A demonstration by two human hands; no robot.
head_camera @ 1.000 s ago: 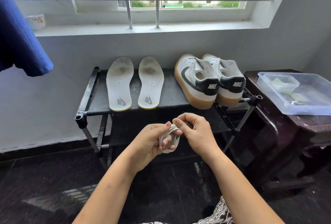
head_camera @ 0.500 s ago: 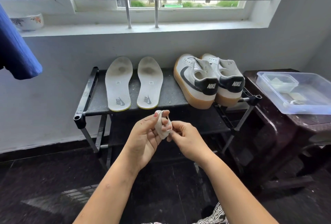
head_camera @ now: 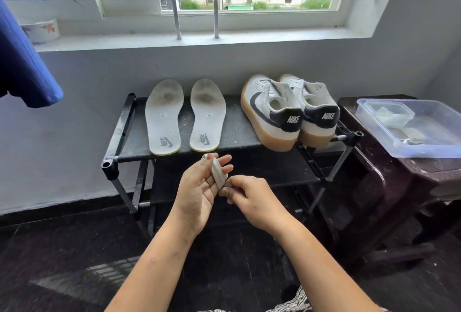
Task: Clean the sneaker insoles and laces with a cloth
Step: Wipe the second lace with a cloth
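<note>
Head view. A flat, woven, off-white lace [head_camera: 217, 172] is wound as a coil round the nearly straight fingers of the left hand [head_camera: 199, 187], which is turned palm up and holds it under the thumb tip. The coil's lower end is pinched by the curled right hand [head_camera: 252, 197]. Behind the hands, two grey, finely textured insoles [head_camera: 163, 117] are laid flat on a black mesh rack [head_camera: 237, 124], beside white gum-soled sneakers [head_camera: 272, 112].

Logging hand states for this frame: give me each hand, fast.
Left hand: holds the white lace, wound round its fingers, thumb on it.
Right hand: pinches the lace's lower end.
</note>
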